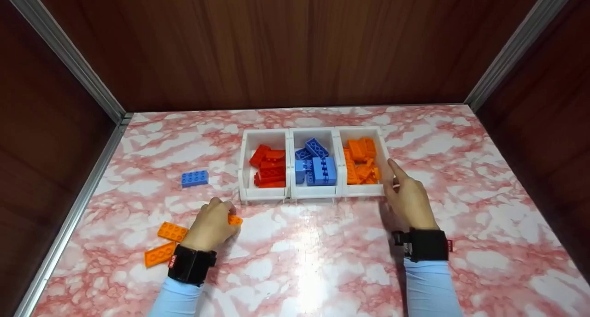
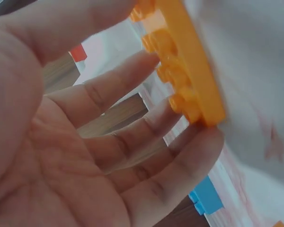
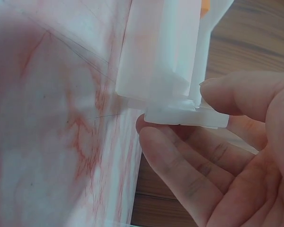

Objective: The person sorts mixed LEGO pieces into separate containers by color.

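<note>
My left hand (image 1: 213, 225) grips an orange toy brick (image 2: 194, 66) low over the table, thumb at one end and fingers at the other. The brick's studs face the palm in the left wrist view. Two more orange bricks, an upper one (image 1: 172, 231) and a lower one (image 1: 159, 255), lie beside that wrist. A blue brick (image 1: 194, 178) lies beyond the left hand. On the other side my right hand (image 1: 411, 199) holds the right edge of the orange bricks' white bin (image 3: 156, 52), thumb on one side of its rim and fingers on the other.
Three white bins stand joined in a row. The left bin (image 1: 245, 169) contains red bricks (image 1: 271, 169), the middle one (image 1: 314, 192) blue bricks (image 1: 324, 171), the right one orange bricks (image 1: 361, 160). Brown wood-grain panels (image 1: 295, 49) enclose the marbled table (image 1: 295, 271) at back and sides.
</note>
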Tool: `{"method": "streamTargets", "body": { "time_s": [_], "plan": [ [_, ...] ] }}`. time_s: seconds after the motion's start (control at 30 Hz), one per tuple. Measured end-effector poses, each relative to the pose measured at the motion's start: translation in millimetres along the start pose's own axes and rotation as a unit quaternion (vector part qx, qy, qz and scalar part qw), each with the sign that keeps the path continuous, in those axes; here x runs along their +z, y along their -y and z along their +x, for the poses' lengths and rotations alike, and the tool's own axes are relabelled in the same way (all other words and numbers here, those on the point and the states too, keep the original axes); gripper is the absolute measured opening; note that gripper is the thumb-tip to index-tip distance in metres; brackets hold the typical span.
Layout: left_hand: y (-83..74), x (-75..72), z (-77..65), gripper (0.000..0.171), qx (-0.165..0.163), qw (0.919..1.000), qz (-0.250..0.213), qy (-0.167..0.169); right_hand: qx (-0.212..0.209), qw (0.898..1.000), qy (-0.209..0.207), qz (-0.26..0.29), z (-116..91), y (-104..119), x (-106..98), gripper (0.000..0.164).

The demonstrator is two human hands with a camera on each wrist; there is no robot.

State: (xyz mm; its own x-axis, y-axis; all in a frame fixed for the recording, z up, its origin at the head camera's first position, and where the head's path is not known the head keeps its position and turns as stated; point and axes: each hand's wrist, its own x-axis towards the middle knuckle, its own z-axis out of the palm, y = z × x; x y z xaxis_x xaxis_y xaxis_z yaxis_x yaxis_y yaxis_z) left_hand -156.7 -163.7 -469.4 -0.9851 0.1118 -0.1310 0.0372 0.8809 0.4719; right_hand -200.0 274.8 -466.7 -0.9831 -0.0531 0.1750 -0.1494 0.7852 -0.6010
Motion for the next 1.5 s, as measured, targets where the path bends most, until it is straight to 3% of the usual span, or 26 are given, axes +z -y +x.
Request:
{"method": "streamTargets", "body": {
  "time_s": [0.23,0.4,0.53,0.6,0.73,0.87,1.03,1.2,1.33,1.5],
  "plan": [
    [-5.4,6.1,0.4,0.028,0.040,0.9983,0.030,0.028,-0.003,1.000,-0.001,0.000,-0.9,-3.1,-1.3,0.058],
    [-13.5,-1.5,-2.0,0.025,0.067,0.9969,0.017,0.036,-0.005,1.000,-0.002,-0.002,-1.1,-4.2,-1.6,0.057],
    [-34.3,-14.4,-3.9,0.022,0.129,0.9916,0.000,0.010,-0.005,1.000,-0.002,-0.002,-0.8,-4.7,-1.4,0.057],
    [-49.5,-19.0,-0.9,0.025,0.184,0.9826,-0.017,-0.019,-0.004,1.000,-0.002,-0.003,-1.3,-4.9,-2.0,0.057],
    [-85.4,-20.8,18.8,0.031,0.293,0.9518,-0.051,-0.077,0.003,1.000,0.000,-0.003,-1.5,-4.2,-3.1,0.057],
    [-126.3,-15.6,49.3,0.037,0.340,0.9335,-0.060,-0.097,0.001,1.000,0.004,-0.003,-0.8,-3.3,-3.8,0.058],
    [-176.4,1.5,86.5,0.048,0.363,0.9236,-0.072,-0.100,-0.004,1.000,0.000,-0.005,-0.7,-2.2,-5.0,0.058],
    [-215.8,27.6,109.4,0.048,0.338,0.9367,-0.080,-0.041,-0.009,1.000,-0.005,-0.008,-0.8,-0.6,-5.3,0.058],
    [-237.3,49.7,122.7,0.049,0.336,0.9410,-0.040,0.003,-0.012,1.000,-0.006,-0.008,-0.8,0.8,-4.3,0.057],
    [-252.6,74.9,136.1,0.049,0.346,0.9379,0.028,0.011,-0.007,1.000,-0.002,-0.003,-1.9,1.2,-1.9,0.057]
  ]
}}
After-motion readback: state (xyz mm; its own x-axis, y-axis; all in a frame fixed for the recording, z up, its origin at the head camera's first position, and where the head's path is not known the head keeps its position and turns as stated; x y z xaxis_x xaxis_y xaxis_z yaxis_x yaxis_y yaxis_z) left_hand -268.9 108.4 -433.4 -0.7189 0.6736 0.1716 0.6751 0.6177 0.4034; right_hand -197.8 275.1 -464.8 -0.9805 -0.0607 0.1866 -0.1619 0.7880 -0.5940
